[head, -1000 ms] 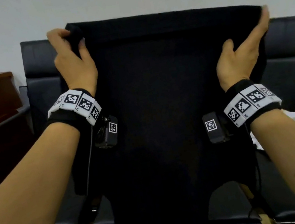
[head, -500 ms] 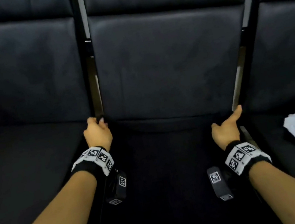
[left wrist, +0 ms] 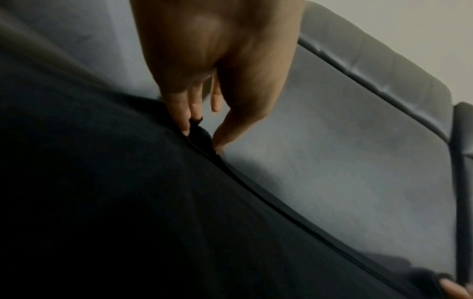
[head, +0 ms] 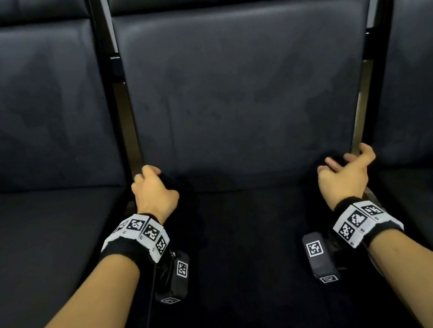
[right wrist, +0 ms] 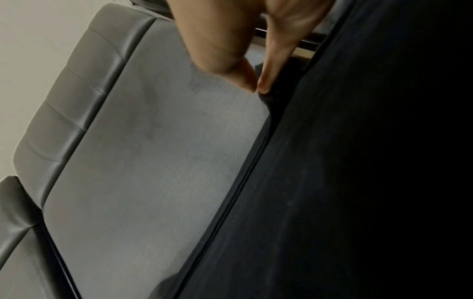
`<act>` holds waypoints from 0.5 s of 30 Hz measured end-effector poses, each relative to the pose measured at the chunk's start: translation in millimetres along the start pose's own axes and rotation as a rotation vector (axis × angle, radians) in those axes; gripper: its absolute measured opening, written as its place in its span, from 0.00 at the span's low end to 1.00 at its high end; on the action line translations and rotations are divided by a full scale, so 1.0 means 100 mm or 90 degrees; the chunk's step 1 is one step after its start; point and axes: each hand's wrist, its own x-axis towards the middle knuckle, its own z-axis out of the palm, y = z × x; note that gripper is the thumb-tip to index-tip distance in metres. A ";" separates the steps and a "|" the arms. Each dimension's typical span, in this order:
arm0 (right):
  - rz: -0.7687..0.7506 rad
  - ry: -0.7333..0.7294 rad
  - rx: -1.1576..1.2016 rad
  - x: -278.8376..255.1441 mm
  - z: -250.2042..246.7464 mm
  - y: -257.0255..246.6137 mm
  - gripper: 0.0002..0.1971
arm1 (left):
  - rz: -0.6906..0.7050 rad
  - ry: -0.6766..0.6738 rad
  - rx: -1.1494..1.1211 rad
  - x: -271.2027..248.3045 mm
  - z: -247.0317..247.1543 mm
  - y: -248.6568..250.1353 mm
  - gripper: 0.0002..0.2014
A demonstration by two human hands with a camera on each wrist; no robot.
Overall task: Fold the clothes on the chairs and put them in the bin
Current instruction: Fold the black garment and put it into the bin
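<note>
Hands both mine: left hand [head: 154,195] grip pinches black knit garment [head: 251,243] corner, right hand [head: 345,172] pinches opposite corner, flat on dark leather chair seat [head: 240,88], frame centre.

Both forearms were bare, with no sleeves. Each wrist wore a black fabric band [head: 122,251] at the lower left of centre and another [head: 380,233] at the lower right, each wrapped by a white strip of square panels printed with black-and-white coded markers [head: 146,231]. Under each wrist hung a black box-shaped camera unit: the left one [head: 176,279] and the right one [head: 318,257], each bearing a white coded tag on its side and a smaller one on its lower end. A thin black cable [head: 148,327] ran from the left unit down toward the bottom of the frame.
</note>
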 end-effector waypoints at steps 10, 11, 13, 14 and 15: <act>-0.166 -0.529 -0.419 -0.15 0.25 -0.11 0.09 | 0.150 -0.192 0.265 0.01 0.20 0.08 0.16; -0.173 -0.527 -0.471 -0.15 0.24 -0.08 0.14 | 0.139 -0.194 0.285 0.00 0.20 0.05 0.21; -0.167 -0.503 -0.538 -0.16 0.19 -0.05 0.24 | 0.119 -0.202 0.296 -0.01 0.18 -0.01 0.26; -0.159 -0.485 -0.549 -0.16 0.16 -0.03 0.27 | 0.104 -0.203 0.294 -0.01 0.18 -0.04 0.28; -0.150 -0.466 -0.553 -0.16 0.15 -0.03 0.31 | 0.085 -0.202 0.289 -0.01 0.17 -0.06 0.30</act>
